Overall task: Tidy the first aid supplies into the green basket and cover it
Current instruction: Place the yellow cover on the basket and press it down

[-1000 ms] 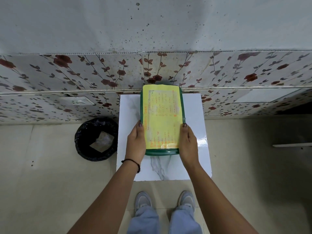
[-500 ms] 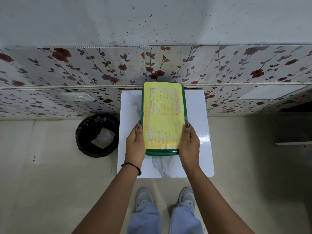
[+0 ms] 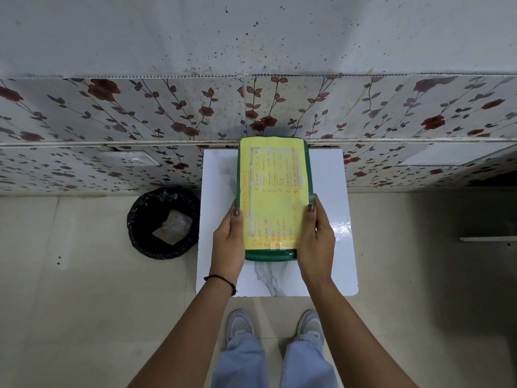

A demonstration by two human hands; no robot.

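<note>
only green basket (image 3: pixel 270 254) rim showing, contents hidden under yellow lid (image 3: pixel 272 191), left hand (image 3: pixel 228 242) and right hand (image 3: pixel 317 240) grip clamping its sides

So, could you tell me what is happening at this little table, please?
A person stands at a small white table against the floral wall, holding a green basket between both hands. The left hand and right hand grip its long sides. A yellow handwritten sheet covers the top, so what is inside is hidden. A black bin stands on the floor to the left.
</note>
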